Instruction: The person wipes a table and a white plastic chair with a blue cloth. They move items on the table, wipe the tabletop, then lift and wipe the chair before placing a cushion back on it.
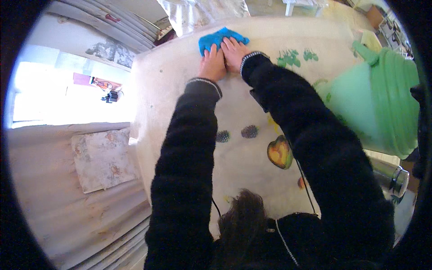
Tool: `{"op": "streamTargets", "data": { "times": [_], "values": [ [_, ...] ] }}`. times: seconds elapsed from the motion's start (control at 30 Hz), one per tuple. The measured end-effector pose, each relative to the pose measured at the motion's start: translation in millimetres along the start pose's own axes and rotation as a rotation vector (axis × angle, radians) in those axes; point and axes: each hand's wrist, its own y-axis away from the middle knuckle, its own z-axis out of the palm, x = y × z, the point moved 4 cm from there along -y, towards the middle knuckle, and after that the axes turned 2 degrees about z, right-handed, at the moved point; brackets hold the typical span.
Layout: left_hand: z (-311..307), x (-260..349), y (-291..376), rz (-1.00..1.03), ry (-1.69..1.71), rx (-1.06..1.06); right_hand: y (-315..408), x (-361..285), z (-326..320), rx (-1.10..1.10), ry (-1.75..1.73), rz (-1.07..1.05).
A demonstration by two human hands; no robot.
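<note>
A blue cloth (222,36) lies bunched near the far edge of a table with a fruit-printed cover (182,64). My left hand (212,63) rests on its near side, fingers pointing away from me. Close beside it, my right hand (234,52) presses on the cloth with spread, slightly bent fingers. The two hands touch or nearly touch. Both arms, in black fuzzy sleeves, reach far forward across the table. What lies under the palms is hidden.
A large pale container with a ribbed green lid (395,101) stands at the right, beside a metal cylinder (398,180). On the left are a patterned cushion (104,158) on a covered seat and a bright window (50,91). White fabric (202,13) hangs beyond the far edge.
</note>
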Motion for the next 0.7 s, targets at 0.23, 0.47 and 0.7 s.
{"op": "streamTargets", "data": {
  "times": [0.23,0.47,0.7],
  "values": [
    [-3.6,28.0,53.5,-0.098,-0.025,-0.049,48.0,-25.3,-14.0,-0.088,0.021,-0.036],
    [-11.0,77.8,154.5,-0.144,-0.036,-0.082,138.0,-75.2,-43.0,-0.23,-0.047,-0.068],
    [-38.3,131.9,272.1,-0.184,0.048,-0.196,235.2,-134.8,-64.6,-0.428,0.032,-0.201]
  ]
}}
